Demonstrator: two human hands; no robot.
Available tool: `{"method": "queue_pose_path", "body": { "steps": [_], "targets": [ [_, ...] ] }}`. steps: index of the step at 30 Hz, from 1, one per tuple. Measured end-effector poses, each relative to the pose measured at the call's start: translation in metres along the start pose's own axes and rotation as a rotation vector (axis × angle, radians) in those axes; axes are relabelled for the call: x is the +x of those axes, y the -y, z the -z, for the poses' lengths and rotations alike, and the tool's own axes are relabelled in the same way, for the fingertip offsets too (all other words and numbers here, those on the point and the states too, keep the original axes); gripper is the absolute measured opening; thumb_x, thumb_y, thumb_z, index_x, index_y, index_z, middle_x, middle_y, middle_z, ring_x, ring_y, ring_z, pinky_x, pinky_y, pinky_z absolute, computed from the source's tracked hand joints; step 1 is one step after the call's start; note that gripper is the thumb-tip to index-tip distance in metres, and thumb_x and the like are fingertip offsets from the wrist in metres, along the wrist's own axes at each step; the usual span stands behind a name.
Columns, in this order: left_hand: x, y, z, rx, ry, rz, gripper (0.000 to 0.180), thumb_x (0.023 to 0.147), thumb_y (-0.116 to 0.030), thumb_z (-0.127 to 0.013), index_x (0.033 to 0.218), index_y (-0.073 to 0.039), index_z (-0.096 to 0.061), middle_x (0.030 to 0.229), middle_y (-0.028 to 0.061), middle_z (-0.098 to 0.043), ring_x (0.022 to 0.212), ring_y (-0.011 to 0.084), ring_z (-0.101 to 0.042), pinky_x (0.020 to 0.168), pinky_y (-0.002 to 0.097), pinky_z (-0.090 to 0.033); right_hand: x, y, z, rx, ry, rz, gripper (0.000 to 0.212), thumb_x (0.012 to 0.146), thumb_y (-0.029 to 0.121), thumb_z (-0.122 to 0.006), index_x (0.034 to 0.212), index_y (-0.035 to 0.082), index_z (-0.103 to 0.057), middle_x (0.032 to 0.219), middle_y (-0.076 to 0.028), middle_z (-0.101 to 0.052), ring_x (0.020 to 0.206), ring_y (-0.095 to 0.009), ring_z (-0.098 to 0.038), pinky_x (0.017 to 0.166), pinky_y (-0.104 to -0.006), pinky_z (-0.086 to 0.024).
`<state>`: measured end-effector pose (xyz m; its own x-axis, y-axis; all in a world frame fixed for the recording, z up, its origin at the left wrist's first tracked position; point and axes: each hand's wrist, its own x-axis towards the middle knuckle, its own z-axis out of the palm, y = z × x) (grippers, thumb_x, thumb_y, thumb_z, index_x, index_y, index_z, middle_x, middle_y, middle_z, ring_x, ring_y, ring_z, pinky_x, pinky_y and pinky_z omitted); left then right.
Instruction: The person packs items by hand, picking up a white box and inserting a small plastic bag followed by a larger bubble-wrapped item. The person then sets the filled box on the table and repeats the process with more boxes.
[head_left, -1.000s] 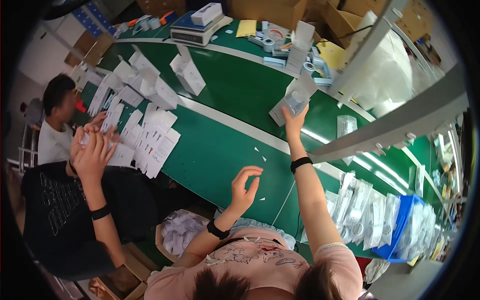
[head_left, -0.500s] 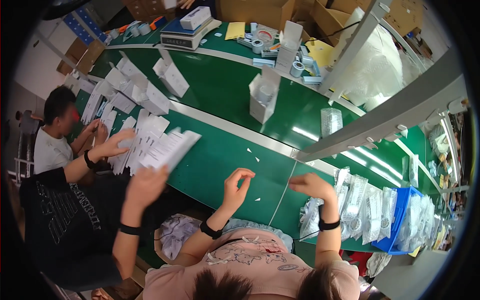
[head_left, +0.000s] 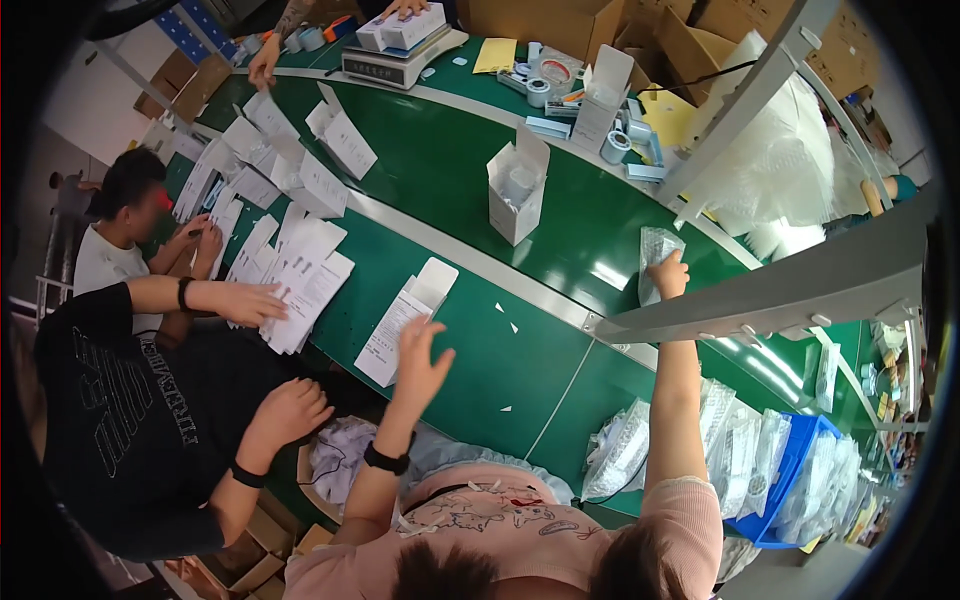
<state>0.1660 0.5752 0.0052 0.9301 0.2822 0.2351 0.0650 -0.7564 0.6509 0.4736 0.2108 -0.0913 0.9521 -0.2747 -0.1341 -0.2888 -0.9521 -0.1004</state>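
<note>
My left hand (head_left: pixel 422 362), fingers spread, is at the right edge of a flat white carton (head_left: pixel 393 335) with an open flap. Whether the fingertips touch the carton I cannot tell. My right arm stretches forward past a grey metal post. Its hand (head_left: pixel 668 276) is closed around the lower part of a clear bubble-wrapped packet (head_left: pixel 656 248) on the far green surface. Left of that packet stands an open white box (head_left: pixel 516 190) with a clear wrapped item inside.
A co-worker in black has one hand on a stack of flat white cartons (head_left: pixel 305 285). Open white boxes (head_left: pixel 310 180) stand beyond. More bubble-wrapped packets (head_left: pixel 735 455) lie near a blue bin (head_left: pixel 790 470) at right. The slanted metal post (head_left: pixel 770 295) crosses the right side.
My left hand has moved left and forward to the carton, which the co-worker has laid down. My right hand has reached forward and taken hold of the bubble-wrapped packet. Other hands appear near the scale.
</note>
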Motion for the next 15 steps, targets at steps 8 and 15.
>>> {"method": "queue_pose_path", "body": {
  "steps": [8, 15],
  "targets": [
    [0.076, 0.098, 0.013, 0.224, 0.389, 0.389, 0.073, 0.067, -0.015, -0.072, 0.128, -0.004, -0.034, 0.129, 0.0222, -0.034, 0.119, 0.0355, -0.032, 0.100, 0.0409, -0.027, -0.028, -0.103, 0.013, 0.730, 0.095, 0.403, 0.064, 0.071, 0.011, -0.063, 0.128, 0.009, -0.035, 0.114, -0.016, -0.052, 0.095, -0.032, -0.055, 0.082, -0.0384, -0.046],
    [0.073, 0.063, 0.004, -0.625, 0.605, 0.294, 0.086, 0.063, -0.020, -0.075, 0.134, -0.007, -0.027, 0.132, 0.0183, -0.030, 0.121, 0.0328, -0.031, 0.101, 0.0387, -0.027, -0.215, -0.115, 0.129, 1.911, 0.437, -0.195, 0.078, 0.067, -0.003, -0.055, 0.136, 0.011, -0.022, 0.119, -0.011, -0.048, 0.100, -0.024, -0.054, 0.083, -0.0367, -0.047]
  ]
}}
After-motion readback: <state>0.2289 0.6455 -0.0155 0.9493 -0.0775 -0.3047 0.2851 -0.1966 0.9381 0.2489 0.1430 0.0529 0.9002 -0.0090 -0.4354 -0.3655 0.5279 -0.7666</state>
